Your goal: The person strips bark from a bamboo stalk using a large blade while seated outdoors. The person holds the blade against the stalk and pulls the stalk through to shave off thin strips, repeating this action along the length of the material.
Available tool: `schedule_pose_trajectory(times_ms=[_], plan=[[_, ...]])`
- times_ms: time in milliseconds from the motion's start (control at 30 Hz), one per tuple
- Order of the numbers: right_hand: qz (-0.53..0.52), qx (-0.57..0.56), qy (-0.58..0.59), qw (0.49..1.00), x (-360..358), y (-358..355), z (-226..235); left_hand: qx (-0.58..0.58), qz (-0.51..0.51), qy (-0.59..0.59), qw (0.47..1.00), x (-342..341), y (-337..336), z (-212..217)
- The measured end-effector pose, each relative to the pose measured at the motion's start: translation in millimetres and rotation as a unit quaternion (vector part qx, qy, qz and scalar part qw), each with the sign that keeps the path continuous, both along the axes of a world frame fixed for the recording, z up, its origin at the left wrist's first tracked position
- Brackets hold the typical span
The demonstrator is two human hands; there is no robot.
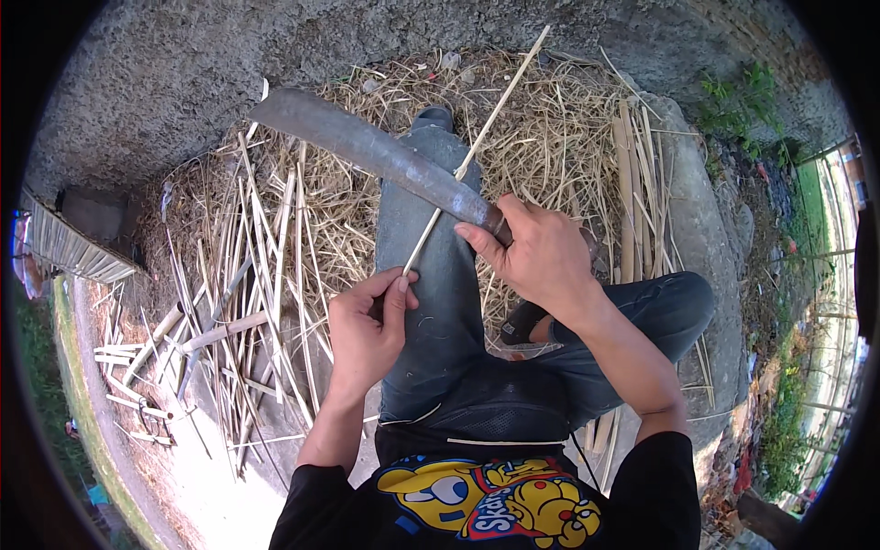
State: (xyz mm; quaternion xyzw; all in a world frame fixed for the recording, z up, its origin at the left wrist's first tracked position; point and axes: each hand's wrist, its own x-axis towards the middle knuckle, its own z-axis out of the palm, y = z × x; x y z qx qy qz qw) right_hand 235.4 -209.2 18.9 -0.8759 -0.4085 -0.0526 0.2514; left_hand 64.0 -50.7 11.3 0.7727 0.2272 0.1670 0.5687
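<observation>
Beige strip juts from left hand — pinched; machete crosses it.

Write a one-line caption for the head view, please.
Right hand gripping a machete across a bamboo strip pinched by the left hand, over a jeans-clad leg.

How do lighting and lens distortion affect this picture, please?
Head view: sunlit ground at lower left blows out to white; the wall appears bowed near the fisheye's black rim; the knife, left hand and right hand look reasonably sharp, in softer light.
</observation>
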Motion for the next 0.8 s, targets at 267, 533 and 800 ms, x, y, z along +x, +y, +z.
schedule_pose_trajectory(times_ms=[267, 533, 800], plan=[[0.006, 0.004, -0.016, 1.0, 10.8, -6.7, 3.8, 0.025, 0.01, 0.046, 0.999, -13.7, 1.1, 6.8], [0.075, -0.031, -0.021, 0.996, -12.1, -11.2, -0.2, 0.075, 0.015, 0.027, 0.997, -14.5, -0.2, 1.1], [-0.115, 0.031, 0.04, 0.992, 68.3, -27.4, 17.8, 0.091, -0.016, 0.039, 0.995, -31.8, 3.0, 4.2]])
